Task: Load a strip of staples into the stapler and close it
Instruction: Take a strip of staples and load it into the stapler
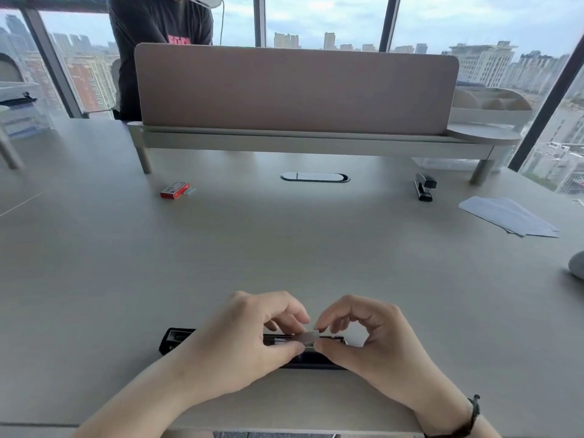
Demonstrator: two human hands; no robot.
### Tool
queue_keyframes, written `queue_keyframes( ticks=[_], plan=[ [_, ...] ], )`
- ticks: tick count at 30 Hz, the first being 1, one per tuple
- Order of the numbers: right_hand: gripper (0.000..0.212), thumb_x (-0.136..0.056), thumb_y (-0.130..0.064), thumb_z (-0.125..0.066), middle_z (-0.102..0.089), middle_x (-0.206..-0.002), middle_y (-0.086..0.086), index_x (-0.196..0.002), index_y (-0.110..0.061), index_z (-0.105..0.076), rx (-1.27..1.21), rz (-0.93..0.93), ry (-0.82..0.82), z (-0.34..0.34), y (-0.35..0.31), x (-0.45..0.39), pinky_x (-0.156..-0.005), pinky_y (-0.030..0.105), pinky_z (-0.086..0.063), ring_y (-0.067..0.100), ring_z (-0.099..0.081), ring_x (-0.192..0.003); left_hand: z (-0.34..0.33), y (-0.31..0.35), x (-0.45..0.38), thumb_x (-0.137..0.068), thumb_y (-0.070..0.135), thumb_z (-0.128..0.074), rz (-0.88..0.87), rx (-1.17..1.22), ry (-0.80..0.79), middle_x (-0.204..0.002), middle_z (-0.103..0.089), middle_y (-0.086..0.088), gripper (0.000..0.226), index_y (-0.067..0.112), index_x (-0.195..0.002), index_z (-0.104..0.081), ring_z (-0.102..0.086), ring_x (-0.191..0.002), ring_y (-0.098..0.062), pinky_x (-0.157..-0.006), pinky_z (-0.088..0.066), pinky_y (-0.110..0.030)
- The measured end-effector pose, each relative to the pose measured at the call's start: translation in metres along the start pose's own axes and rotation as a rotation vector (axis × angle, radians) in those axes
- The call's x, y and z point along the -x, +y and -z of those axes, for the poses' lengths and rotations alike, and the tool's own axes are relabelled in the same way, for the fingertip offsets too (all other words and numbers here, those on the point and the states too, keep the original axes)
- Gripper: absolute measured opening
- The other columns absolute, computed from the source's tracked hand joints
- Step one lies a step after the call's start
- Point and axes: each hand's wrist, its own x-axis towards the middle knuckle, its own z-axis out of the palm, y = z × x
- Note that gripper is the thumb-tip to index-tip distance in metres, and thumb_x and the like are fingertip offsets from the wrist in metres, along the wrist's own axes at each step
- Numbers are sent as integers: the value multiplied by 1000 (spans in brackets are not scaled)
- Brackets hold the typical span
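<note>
A black stapler point(177, 339) lies opened out flat on the desk near the front edge, its length running left to right. Both my hands hover over its middle. A short silver strip of staples point(308, 337) is pinched between my left hand point(249, 339) and my right hand point(369, 339), thumb and forefinger of each on it, right above the stapler's open channel. My hands hide the stapler's middle part. A red staple box point(174, 189) lies far back on the left, with a few loose staples point(190, 191) beside it.
A second black stapler point(424, 186) stands at the back right. White paper sheets point(508, 216) lie at the right. A desk divider on a raised shelf point(297, 90) crosses the back, a cable port point(315, 177) before it. A person in dark clothes point(161, 26) stands behind.
</note>
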Motion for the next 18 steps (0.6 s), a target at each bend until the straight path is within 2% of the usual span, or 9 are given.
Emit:
queue_keyframes(
  ticks=[3,7,10,14,16,18],
  plan=[
    [15,-66,-35,-78,-68,-77,-1,-80,-31,-73,20,-10,-13,0,1,0,-77,25,-49,17,-62,-81,-1,-3,0,-78,31,-80,4,-2,-3,-92,-74,28,21,38,-96,-70,-67,-90,1,-66,-45,-6],
    [16,-69,-25,-83,-68,-74,-11,-79,-30,-73,45,-19,-31,0,2,0,-76,21,-49,16,-62,-81,-2,-3,0,-79,29,-80,-1,-1,-8,-89,-73,24,15,34,-92,-74,-64,-68,3,-54,-42,-7],
    [16,-70,-22,-84,-68,-73,-16,-80,-28,-73,65,-25,-44,0,2,0,-77,22,-50,16,-62,-81,-2,-4,-1,-79,31,-79,-20,-13,8,-82,-75,15,11,34,-89,-75,-67,-77,-2,-61,-48,-11],
    [18,-69,-22,-84,-68,-75,-12,-80,-30,-72,78,-38,-48,1,0,0,-74,15,-48,15,-62,-80,-4,-6,0,-79,31,-78,-61,-38,-1,-86,-75,15,6,31,-86,-77,-67,-82,-4,-72,-54,-24],
    [21,-68,-23,-85,-66,-80,-5,-81,-33,-72,72,-60,-57,1,-1,0,-69,15,-46,14,-61,-74,-4,-7,0,-79,30,-78,-91,-54,-4,-89,-75,17,5,29,-84,-77,-68,-85,-1,-74,-54,-21],
    [23,-67,-21,-84,-63,-81,0,-82,-34,-71,32,-92,-82,1,-1,-1,-62,20,-46,23,-60,-69,-3,-8,1,-80,30,-77,-116,-74,-7,-91,-75,19,4,28,-83,-77,-67,-87,4,-76,-52,-15]
  ],
)
